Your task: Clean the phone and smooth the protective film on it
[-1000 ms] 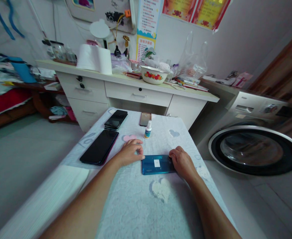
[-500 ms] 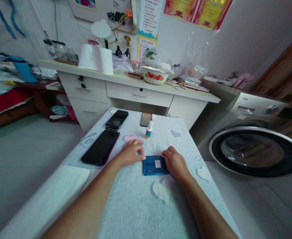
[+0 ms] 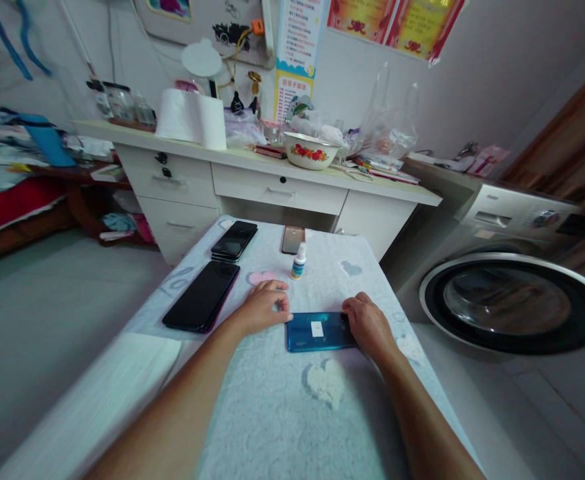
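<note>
A blue phone [image 3: 302, 337] lies back up on the cloth-covered table, with a small white label on its back. My left hand [image 3: 265, 308] is at its left end, fingers curled and thumb tip at the upper left corner. Closed over the right end is my right hand [image 3: 368, 327], which hides that edge. Beyond them stands a small white-capped bottle [image 3: 298, 262]. Behind the bottle is another phone [image 3: 293, 240]. To the left lie a large black phone [image 3: 200, 297] and a stack of dark phones [image 3: 234, 241].
The table [image 3: 272, 413] has a pale cloth with heart shapes. Across its far end runs a white desk [image 3: 280, 193] bearing a floral bowl [image 3: 311, 152], paper rolls [image 3: 190, 119] and plastic bags. A washing machine [image 3: 507, 227] stands at the right.
My right hand has slid right along the blue phone, so more of its back shows. My left hand and the phone have stayed in place.
</note>
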The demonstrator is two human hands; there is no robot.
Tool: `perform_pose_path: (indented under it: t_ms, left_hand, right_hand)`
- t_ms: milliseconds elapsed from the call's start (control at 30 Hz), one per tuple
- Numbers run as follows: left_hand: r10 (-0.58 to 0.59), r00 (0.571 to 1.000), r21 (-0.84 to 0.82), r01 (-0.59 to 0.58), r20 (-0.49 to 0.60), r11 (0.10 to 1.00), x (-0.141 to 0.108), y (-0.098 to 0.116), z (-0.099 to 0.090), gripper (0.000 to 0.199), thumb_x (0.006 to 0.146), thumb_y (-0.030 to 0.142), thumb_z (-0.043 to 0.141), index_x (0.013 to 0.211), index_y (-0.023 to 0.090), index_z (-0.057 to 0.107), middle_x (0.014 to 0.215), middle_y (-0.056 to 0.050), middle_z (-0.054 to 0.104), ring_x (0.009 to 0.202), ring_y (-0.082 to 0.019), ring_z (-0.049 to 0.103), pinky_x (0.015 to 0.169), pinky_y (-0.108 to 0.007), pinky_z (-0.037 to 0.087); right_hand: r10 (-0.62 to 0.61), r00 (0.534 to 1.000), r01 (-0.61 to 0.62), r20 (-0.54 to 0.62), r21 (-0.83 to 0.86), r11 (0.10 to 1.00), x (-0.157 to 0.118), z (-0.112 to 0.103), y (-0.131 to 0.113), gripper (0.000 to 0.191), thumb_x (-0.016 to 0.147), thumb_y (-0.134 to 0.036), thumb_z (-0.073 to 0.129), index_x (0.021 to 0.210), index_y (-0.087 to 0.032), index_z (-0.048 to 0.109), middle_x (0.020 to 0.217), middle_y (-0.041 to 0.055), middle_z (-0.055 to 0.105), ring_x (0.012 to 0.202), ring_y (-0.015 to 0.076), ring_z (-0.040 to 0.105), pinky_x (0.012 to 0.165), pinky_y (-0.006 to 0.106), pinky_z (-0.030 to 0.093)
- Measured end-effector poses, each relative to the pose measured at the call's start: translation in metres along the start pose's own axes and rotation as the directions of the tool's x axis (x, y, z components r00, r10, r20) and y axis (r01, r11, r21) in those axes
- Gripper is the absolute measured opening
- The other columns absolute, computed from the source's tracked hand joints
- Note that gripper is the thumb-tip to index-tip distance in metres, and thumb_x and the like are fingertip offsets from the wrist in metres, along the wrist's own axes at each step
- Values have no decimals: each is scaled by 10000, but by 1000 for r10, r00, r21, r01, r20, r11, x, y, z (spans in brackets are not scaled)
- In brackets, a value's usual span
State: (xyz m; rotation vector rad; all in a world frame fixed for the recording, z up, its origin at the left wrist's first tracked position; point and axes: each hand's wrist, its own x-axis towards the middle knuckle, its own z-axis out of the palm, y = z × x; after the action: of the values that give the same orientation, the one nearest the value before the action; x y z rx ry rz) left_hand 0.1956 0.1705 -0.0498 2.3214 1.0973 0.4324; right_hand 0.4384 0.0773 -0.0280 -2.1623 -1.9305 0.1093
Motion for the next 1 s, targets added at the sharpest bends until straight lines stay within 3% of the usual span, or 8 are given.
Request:
perform_pose_path:
  t_ms: [600,1000]
  left_hand:
    - [4,1000,-11,-4,-12,1000,0,0,0,129,689,351,665,712,226,645,1253,-23,525,1231,-276,409,1044,-442,311]
    - [4,1000,1,-4,-7,1000,1,-4,3,133,693,361,659,712,230,641,1263,-14,524,1259,-279,382,1053,-435,302]
  right_hand:
    - [129,992,-129,-2,-40,991,2,0,12,253,908,-199,410,891,-199,662,900,61,561,785,152,554,687,250,334]
    - [67,998,-67,-5,6,998,2,0,8,249,887,-154,412,887,-190,658,904,62,563,812,154,559,728,240,356]
